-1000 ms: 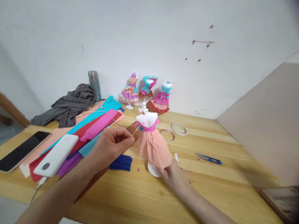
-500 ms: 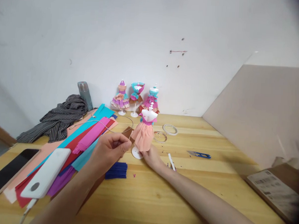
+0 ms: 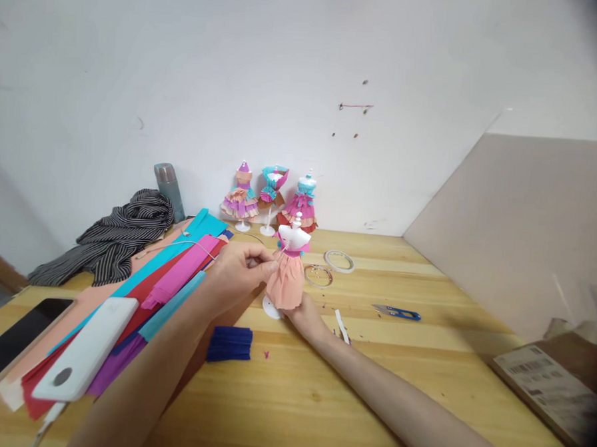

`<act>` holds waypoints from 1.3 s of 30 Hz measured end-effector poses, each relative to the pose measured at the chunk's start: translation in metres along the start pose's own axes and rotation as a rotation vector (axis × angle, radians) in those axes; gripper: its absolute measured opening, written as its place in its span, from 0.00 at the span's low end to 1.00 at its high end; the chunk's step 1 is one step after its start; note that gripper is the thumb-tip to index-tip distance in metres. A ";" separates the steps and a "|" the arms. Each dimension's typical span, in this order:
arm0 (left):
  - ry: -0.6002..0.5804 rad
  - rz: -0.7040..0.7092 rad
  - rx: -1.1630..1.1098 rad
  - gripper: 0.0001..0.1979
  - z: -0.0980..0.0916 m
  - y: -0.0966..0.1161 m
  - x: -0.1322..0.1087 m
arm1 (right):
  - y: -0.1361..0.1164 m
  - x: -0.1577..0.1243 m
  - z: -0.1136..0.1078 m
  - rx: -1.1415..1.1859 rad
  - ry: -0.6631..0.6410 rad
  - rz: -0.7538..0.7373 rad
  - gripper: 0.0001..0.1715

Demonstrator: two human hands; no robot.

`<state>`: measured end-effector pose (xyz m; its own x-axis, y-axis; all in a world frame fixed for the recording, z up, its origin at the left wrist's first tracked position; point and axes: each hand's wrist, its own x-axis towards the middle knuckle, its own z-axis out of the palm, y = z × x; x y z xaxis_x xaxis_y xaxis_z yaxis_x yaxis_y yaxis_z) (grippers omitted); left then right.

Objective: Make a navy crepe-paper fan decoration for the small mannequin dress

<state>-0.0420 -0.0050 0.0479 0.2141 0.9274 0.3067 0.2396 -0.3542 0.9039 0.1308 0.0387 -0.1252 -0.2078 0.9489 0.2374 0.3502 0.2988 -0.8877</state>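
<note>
A miniature white dress form (image 3: 294,235) wears a peach crepe-paper skirt (image 3: 286,284) with a magenta waistband and stands on a white round base (image 3: 271,307). My right hand (image 3: 304,317) grips it low down, its fingers hidden under and behind the skirt. Pinched between thumb and fingers of my left hand (image 3: 249,269) is a thin pale cord (image 3: 204,247), whose tip meets the waist. The cord trails back over the paper strips on the left.
Dressed miniature forms (image 3: 242,192) stand by the wall. Crepe-paper strips (image 3: 180,271), a white power bank (image 3: 86,349) and a phone (image 3: 17,342) lie left. Rightward are tape rolls (image 3: 339,262), blue thread snips (image 3: 398,313) and a cardboard box (image 3: 550,383). Folded blue paper (image 3: 230,344) lies in front.
My left hand has moved right and up, bringing the cord's tip from beside the skirt to the waist. The dress form has shifted slightly and sits a little lower in view.
</note>
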 end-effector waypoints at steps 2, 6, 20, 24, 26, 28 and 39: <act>-0.013 -0.007 0.023 0.06 -0.001 0.000 0.004 | -0.001 -0.002 -0.004 -0.025 -0.018 0.017 0.11; -0.075 -0.035 0.002 0.08 0.000 -0.009 0.007 | -0.011 -0.010 -0.031 -0.098 -0.018 0.024 0.16; -0.216 0.166 0.492 0.10 0.009 -0.006 0.013 | -0.124 -0.009 -0.084 -0.364 0.285 -0.780 0.10; -0.211 0.193 0.500 0.10 0.007 -0.006 0.013 | -0.126 -0.002 -0.082 -0.422 0.301 -0.783 0.08; -0.203 0.198 0.498 0.11 0.007 -0.006 0.015 | -0.127 -0.001 -0.082 -0.440 0.328 -0.759 0.09; -0.200 0.194 0.501 0.11 0.007 -0.006 0.017 | -0.127 -0.001 -0.083 -0.427 0.343 -0.746 0.10; -0.186 0.178 0.496 0.08 0.009 -0.006 0.026 | -0.129 0.011 -0.088 -0.459 0.295 -0.769 0.09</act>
<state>-0.0298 0.0202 0.0479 0.4446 0.8271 0.3438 0.5917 -0.5593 0.5805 0.1638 0.0191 0.0264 -0.3139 0.4436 0.8395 0.5518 0.8047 -0.2189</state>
